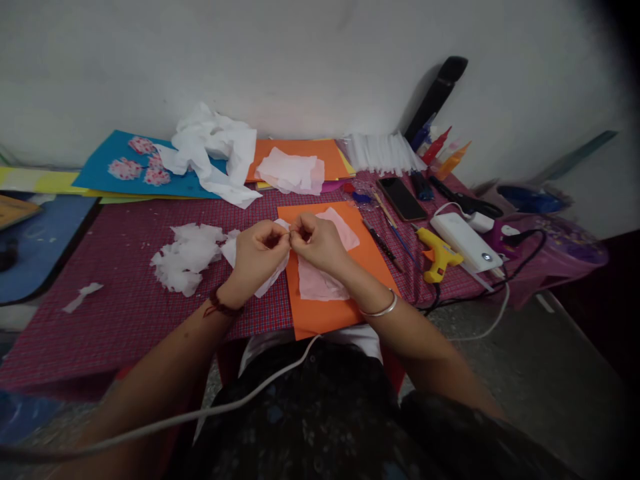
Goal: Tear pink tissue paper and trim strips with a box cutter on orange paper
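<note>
Taking the hands as the centre of the dial and the wall as twelve, the table under its checked cloth (133,327) carries everything within arm's reach. The blue sheet (100,167) lies at ten to eleven, back by the wall, perhaps to keep the finished-looking red-and-white tufts (125,169) off the working area. The orange sheet (320,317) spreads from the centre down to five, probably as a flat, contrasting base. A loose heap of white tissue (215,140) sits at eleven, partly over the blue sheet, apparently as spare stock. The ruffled white cluster (187,257) rests at nine, just beside the left hand, where it is easy to reach.

The left hand (257,253) and right hand (323,247) meet in the middle, over the left edge of the orange sheet. On each, thumb and forefinger are pressed together, tip to tip with the other hand, which suggests fine control; whatever they pinch is too small to tell. Pink tissue (320,283) lies at five under the right hand. At three, the yellow glue gun (439,257) rests on its side, clear of the paper, perhaps for safety. Smallest, a white scrap (83,295) lies off at eight.
</note>
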`<state>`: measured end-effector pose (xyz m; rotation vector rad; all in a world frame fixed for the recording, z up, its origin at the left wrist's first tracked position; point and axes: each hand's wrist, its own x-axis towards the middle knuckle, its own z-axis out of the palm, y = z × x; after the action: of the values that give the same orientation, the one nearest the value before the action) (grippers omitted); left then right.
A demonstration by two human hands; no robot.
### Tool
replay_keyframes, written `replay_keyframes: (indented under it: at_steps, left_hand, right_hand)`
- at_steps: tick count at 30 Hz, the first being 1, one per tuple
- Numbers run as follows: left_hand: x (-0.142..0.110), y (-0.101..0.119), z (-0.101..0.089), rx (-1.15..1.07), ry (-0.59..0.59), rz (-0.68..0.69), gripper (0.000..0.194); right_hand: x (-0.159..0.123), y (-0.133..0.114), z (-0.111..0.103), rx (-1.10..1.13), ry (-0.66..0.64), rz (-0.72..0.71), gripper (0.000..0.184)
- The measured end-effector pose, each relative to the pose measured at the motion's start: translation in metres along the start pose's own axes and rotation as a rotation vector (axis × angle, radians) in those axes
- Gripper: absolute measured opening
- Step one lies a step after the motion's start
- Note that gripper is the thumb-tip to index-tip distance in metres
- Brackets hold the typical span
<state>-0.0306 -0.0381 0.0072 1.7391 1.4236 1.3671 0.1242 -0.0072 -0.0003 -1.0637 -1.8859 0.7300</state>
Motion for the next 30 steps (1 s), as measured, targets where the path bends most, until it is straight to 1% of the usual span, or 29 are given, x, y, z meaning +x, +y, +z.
replay_keyframes:
  at_steps: [5,8,11,13,15,20,22,27,30]
  left_hand:
    - [0.0011,0.0026,0.0016,-0.158,-0.018,-0.112,0.012]
    - [0.0021,0.0021,0.0019,-0.250,-0.032,-0.161,0.011]
    - [0.0033,-0.0006,0.0016,-0.280,-0.036,-0.172,0.009]
    - [0.0040,-0.0021,0.0009,-0.273,-0.043,-0.156,0.010]
    - [0.0043,-0.0025,0.0003,-0.253,-0.046,-0.136,0.010]
    - [0.0025,-0.0019,0.0004,-0.202,-0.027,-0.088,0.010]
    - [0.0013,-0.0026,0.0003,-0.167,-0.017,-0.044,0.011]
    - [0.0000,-0.0034,-0.0021,-0.028,-0.002,0.091,0.013]
    - [0.0005,-0.0002,-0.0022,0.023,0.001,0.081,0.013]
  right_hand:
    - [-0.0007,-0.0038,-0.0009,-0.032,0.050,-0.003,0.010]
    - [-0.0022,-0.0062,-0.0019,-0.107,0.056,-0.015,0.010]
    - [-0.0037,-0.0089,-0.0027,-0.227,0.044,-0.027,0.009]
    - [-0.0042,-0.0100,-0.0028,-0.288,0.042,-0.039,0.009]
    - [-0.0038,-0.0096,-0.0020,-0.281,0.043,-0.036,0.009]
    - [-0.0009,-0.0038,0.0018,-0.056,0.077,0.012,0.013]
    - [-0.0004,-0.0026,0.0023,-0.020,0.085,0.020,0.014]
    - [-0.0024,-0.0059,-0.0001,-0.095,0.073,0.010,0.012]
    - [-0.0041,-0.0096,-0.0014,-0.147,0.066,0.001,0.011]
